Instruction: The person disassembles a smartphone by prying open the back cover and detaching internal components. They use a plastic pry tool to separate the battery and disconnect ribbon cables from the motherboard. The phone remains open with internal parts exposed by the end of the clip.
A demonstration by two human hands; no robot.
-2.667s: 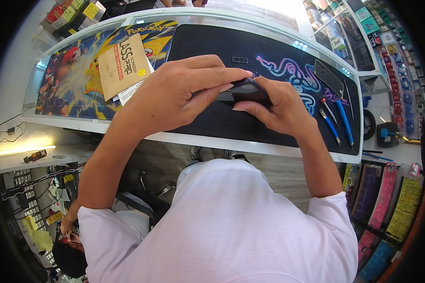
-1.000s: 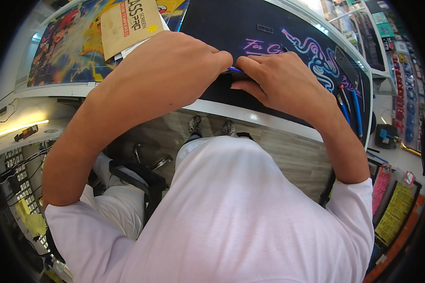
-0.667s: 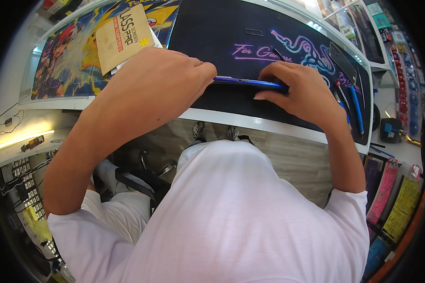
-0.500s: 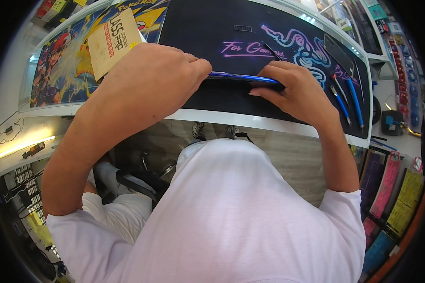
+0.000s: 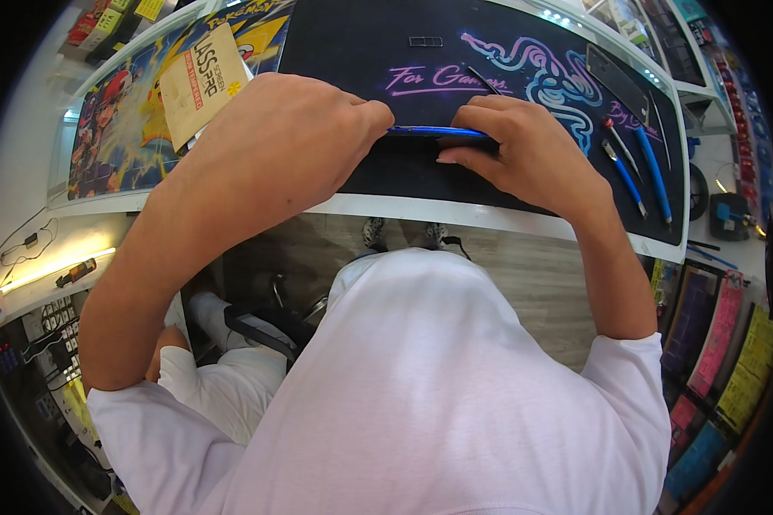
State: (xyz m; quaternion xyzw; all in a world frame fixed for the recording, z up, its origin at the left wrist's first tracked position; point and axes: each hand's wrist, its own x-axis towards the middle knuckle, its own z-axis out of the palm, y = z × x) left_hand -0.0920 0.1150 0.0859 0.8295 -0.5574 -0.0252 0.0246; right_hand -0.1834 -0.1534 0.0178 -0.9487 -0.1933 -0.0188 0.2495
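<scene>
Got a thin blue-edged slab (image 5: 438, 131) clamped in the right hand (image 5: 537, 153), running lengthwise leftward to the curled left hand (image 5: 305, 137), right up against its fingers; can't tell if gripping there tbh.

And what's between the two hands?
In the head view, a thin blue-edged slab spans from the left hand to the right hand.

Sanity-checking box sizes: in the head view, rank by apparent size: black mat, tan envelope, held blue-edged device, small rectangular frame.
1. black mat
2. tan envelope
3. blue-edged device, seen edge-on, partly covered
4. small rectangular frame
</scene>
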